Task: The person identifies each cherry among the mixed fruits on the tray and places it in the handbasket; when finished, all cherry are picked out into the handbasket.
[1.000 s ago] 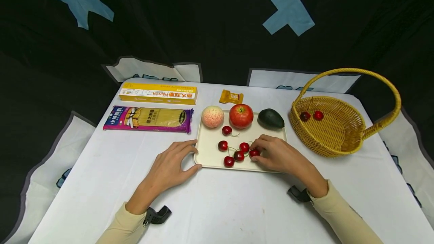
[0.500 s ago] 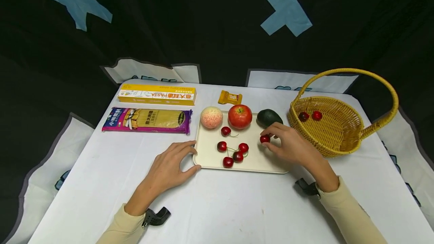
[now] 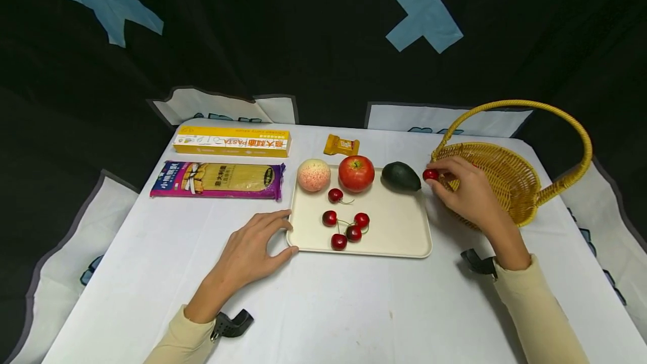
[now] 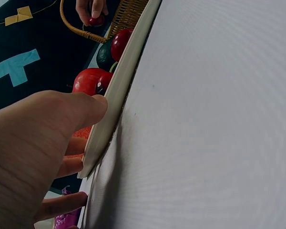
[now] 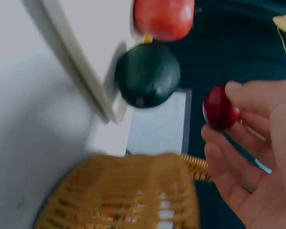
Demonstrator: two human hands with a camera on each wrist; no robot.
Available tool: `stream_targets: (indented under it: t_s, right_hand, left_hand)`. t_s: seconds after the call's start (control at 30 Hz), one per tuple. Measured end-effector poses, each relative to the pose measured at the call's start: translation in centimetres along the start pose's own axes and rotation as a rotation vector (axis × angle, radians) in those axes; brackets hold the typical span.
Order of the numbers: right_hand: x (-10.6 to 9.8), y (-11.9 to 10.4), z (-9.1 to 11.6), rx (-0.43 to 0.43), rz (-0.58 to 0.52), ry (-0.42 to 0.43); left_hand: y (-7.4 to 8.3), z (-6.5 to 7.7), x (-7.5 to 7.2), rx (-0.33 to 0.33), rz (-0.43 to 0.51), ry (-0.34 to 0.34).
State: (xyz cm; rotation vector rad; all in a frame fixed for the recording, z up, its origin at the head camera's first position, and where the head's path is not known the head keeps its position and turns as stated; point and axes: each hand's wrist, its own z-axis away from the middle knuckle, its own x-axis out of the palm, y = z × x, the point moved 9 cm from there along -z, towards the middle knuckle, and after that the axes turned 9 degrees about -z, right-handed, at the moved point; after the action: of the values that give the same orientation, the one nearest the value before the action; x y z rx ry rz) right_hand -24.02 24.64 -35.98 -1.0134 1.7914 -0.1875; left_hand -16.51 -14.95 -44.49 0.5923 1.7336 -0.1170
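Note:
My right hand point(image 3: 470, 192) pinches a dark red cherry point(image 3: 431, 174) between thumb and fingertips, at the left rim of a yellow wicker basket point(image 3: 510, 176). In the right wrist view that cherry point(image 5: 220, 109) is off the table, with the blurred basket point(image 5: 128, 191) below. The hand covers part of the basket's inside. My left hand point(image 3: 253, 249) rests at the near left corner of a cream tray point(image 3: 394, 240), thumb and fingers touching its rim. Several stemmed cherries point(image 3: 354, 233) lie on the tray, in front of a peach point(image 3: 314, 175), a red apple point(image 3: 356, 173) and an avocado point(image 3: 401, 177).
Left of the tray lie a purple pack of pasta point(image 3: 218, 180) and a yellow pasta box point(image 3: 232, 141). A small orange-wrapped packet point(image 3: 341, 145) lies behind the apple. The basket's tall handle point(image 3: 581, 133) arches over its right side. White cloth point(image 3: 323, 308) covers the table.
My right hand has lifted a cherry from the tray's right part and carried it right and away from me to the basket's edge. My left hand has stayed at the tray corner.

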Motion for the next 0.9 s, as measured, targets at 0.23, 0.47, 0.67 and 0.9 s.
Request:
stream_targets:
  t_s: [0.23, 0.47, 0.67, 0.9]
  right_hand:
    - [-2.1, 3.6, 0.4, 0.164, 0.031, 0.062]
    - [-2.9, 6.2, 1.0, 0.221, 0.07, 0.066]
    - [-3.2, 8.0, 1.6, 0.298, 0.09, 0.032]
    - [-3.1, 9.6, 2.3, 0.393, 0.117, -0.029]
  left_hand:
    - [0.0, 0.0, 0.0, -0.001, -0.007, -0.009]
    - [0.0, 0.0, -0.1, 0.001, -0.008, -0.008]
    - [0.0, -0.1, -0.2, 0.001, -0.008, -0.006]
    - [0.0, 0.0, 0.0, -0.005, 0.002, -0.01]
